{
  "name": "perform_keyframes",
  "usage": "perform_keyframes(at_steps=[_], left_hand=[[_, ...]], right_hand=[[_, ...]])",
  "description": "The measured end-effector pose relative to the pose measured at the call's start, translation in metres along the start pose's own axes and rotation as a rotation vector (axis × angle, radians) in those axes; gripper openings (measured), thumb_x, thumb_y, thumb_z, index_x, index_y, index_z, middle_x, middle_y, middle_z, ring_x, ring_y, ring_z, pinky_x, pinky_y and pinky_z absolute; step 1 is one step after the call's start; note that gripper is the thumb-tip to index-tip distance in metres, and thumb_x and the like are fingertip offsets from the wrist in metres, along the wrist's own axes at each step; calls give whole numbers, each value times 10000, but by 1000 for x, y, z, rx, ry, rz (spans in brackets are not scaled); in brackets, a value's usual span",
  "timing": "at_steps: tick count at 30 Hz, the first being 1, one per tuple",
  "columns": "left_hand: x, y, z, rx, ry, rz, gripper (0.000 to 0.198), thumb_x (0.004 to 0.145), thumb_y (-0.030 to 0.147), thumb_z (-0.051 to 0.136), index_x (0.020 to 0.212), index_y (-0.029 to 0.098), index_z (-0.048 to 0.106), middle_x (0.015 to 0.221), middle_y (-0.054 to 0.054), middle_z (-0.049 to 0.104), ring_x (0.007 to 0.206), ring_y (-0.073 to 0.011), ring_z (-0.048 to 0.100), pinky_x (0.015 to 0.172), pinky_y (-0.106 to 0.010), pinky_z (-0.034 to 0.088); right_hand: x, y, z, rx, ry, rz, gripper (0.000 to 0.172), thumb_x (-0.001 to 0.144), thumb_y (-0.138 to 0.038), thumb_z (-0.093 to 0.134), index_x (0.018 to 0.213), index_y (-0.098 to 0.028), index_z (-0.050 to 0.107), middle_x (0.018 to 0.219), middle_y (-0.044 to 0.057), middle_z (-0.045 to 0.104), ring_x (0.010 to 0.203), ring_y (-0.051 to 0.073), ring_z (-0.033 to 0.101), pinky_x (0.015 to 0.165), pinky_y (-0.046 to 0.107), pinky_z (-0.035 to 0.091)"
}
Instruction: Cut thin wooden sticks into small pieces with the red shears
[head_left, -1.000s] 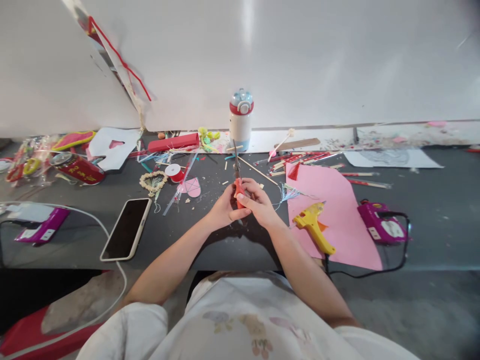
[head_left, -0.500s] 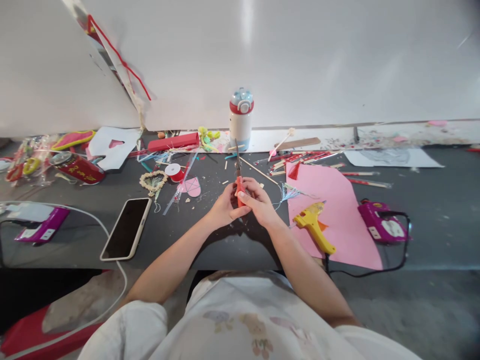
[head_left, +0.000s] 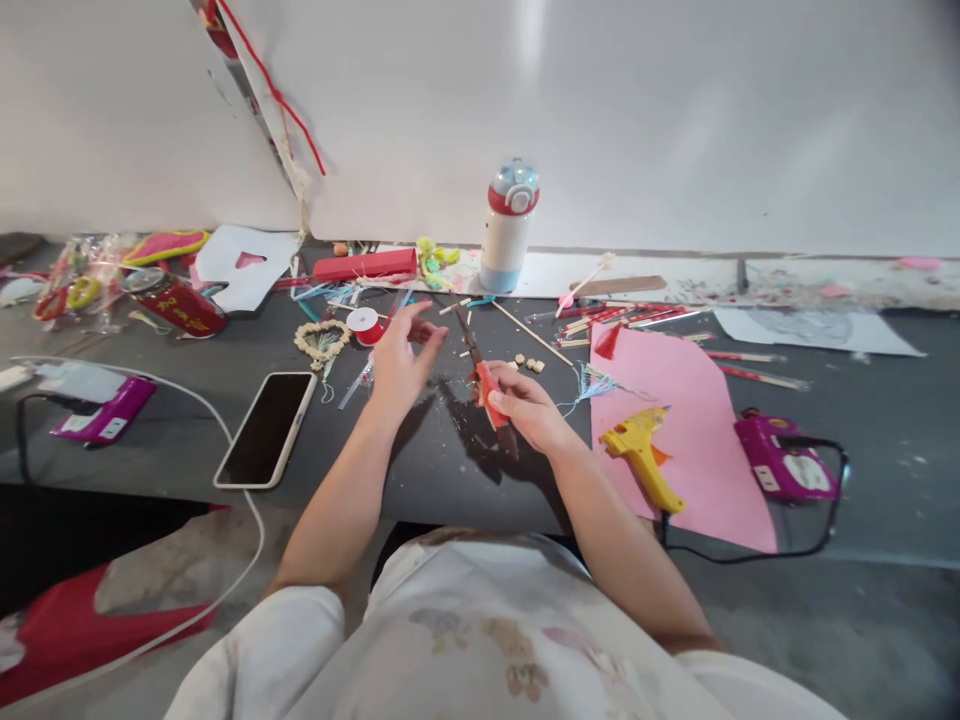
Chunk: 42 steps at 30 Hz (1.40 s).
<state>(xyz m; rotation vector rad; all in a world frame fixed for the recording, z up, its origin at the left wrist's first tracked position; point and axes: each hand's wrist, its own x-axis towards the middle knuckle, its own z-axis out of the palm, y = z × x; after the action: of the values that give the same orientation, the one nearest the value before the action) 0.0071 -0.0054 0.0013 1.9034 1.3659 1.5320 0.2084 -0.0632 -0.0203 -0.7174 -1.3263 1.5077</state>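
Note:
My right hand [head_left: 525,408] is closed around the red-handled scissors [head_left: 486,383], whose dark blades point up and left over the dark table [head_left: 187,400]. My left hand [head_left: 399,357] has its fingers spread and hovers over the table with nothing in it, close to a red ribbon spool [head_left: 365,324] and a pink cut-out partly hidden under the fingers. Small beige bits [head_left: 529,364] lie just beyond the scissors. A thin wooden stick [head_left: 532,335] lies past them.
A phone [head_left: 265,428] lies left of my arms. A yellow glue gun [head_left: 643,458] rests on pink paper [head_left: 675,420], with a purple device [head_left: 780,462] and black cable to its right. A water bottle [head_left: 508,226] stands by the white wall. Craft clutter fills the back left.
My left hand has let go of the scissors and moved up and left with its fingers spread. The right hand keeps the scissors, now tilted left. The view shifted slightly.

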Motion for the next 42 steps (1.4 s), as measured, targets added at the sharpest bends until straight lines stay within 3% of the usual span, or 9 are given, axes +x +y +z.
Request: perform_keyframes(at_steps=[4,8,26,32,38,40,42], left_hand=[[-1,8,-8,243,53,138,271,939,435,572,997,188,668,856,-36,712,793,-149,655,793,-289,508],[-1,10,-10,330,21,212,274,980,384,502,886,192,672,827,-38,708,804,-157,645,764,-277,482],[-1,16,-9,311,-101,148,381,1000,405,416,706,199,545,629,-4,565,641,-141,548,643,-260,395],[-1,16,-9,293,-130,70,374,993,430,424,733,198,564,638,-3,591,645,-140,556,646,-262,395],[-4,13,0,163,-148,-114,400,921,577,508,942,191,609,777,-24,678,696,-153,622,661,-269,454],[-8,13,4,95,-226,-174,475,890,653,504,915,187,595,742,-25,666,668,-157,617,637,-277,462],[-13,15,9,-8,-378,-213,525,882,700,470,854,187,577,699,-22,647,644,-155,607,622,-283,471]], right_hand=[[-1,0,2,-16,-69,57,225,799,-468,745,814,-244,735,1123,48,557,1009,191,561,930,338,466],[-2,0,2,-16,-100,66,226,806,-470,740,808,-243,739,1112,46,550,1075,198,544,986,340,433],[-2,-6,6,16,-145,96,268,790,-506,749,803,-238,745,1073,56,562,1117,213,528,1003,356,417],[-1,-6,6,21,-99,104,269,732,-487,802,762,-228,738,1048,43,563,1034,189,536,944,329,427],[0,0,7,37,-12,103,260,727,-475,801,767,-229,727,1076,36,564,953,175,558,891,327,466],[2,1,7,45,59,54,264,730,-480,794,773,-230,722,1062,41,577,1002,193,564,915,336,467],[3,1,6,65,132,18,281,733,-503,781,790,-236,715,1051,46,592,1023,208,572,919,349,479]])
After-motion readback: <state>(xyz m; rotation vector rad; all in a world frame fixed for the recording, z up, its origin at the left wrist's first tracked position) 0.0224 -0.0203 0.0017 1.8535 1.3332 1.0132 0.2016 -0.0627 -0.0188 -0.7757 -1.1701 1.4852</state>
